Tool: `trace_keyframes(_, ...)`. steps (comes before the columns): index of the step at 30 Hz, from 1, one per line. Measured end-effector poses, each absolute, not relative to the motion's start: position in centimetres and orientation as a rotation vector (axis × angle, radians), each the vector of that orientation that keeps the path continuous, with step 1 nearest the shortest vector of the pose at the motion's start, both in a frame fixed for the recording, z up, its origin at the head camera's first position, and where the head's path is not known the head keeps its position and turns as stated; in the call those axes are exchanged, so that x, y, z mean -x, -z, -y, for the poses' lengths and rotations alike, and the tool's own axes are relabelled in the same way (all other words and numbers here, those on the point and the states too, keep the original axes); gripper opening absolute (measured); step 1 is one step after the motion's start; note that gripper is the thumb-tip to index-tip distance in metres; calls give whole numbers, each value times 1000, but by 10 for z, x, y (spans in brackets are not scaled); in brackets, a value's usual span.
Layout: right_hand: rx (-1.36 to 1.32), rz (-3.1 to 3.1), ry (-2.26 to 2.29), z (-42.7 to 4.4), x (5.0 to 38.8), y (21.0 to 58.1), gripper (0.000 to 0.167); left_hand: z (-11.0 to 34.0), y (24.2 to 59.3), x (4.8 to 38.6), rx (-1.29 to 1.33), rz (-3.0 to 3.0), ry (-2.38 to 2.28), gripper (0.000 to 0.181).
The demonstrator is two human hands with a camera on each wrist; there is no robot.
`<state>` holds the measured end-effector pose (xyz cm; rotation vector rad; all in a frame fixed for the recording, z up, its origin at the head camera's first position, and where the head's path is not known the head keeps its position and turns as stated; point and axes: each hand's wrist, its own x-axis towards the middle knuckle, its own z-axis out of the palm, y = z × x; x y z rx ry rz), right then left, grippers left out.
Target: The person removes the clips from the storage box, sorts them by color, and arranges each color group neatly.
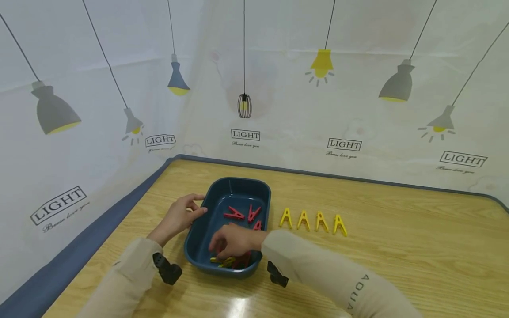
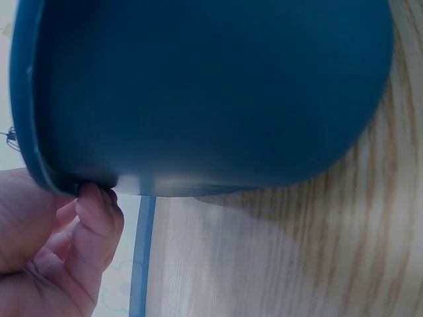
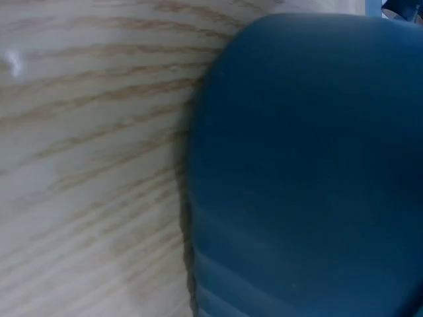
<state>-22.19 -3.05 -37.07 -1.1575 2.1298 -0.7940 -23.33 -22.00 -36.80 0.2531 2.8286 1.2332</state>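
A blue plastic basin (image 1: 222, 183) stands on the table, with red clothespins (image 1: 234, 213) lying loose on its floor. At its near end, yellow clothespins (image 1: 226, 262) lie mixed with red ones, partly covered by my right hand (image 1: 238, 240). That hand reaches down inside the basin with bent fingers; whether they pinch a clothespin is hidden. The right wrist view shows only the basin's outer wall (image 3: 297, 165). My left hand (image 1: 184, 215) holds the basin's left rim, and in the left wrist view its bent fingers (image 2: 99, 221) sit against the underside of that rim.
To the right of the basin, several yellow clothespins (image 1: 303, 220) stand in a row on the wooden table (image 1: 397, 247). A dark edge strip (image 1: 318, 176) borders the table at the back, before a white curtain (image 1: 286, 106) printed with lamps.
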Motion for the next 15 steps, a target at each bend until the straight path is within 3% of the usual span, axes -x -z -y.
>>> trace_keyframes(15,1220,-2107,729,29,221,376,26,219,368,233,-249,-2814,-1257,41)
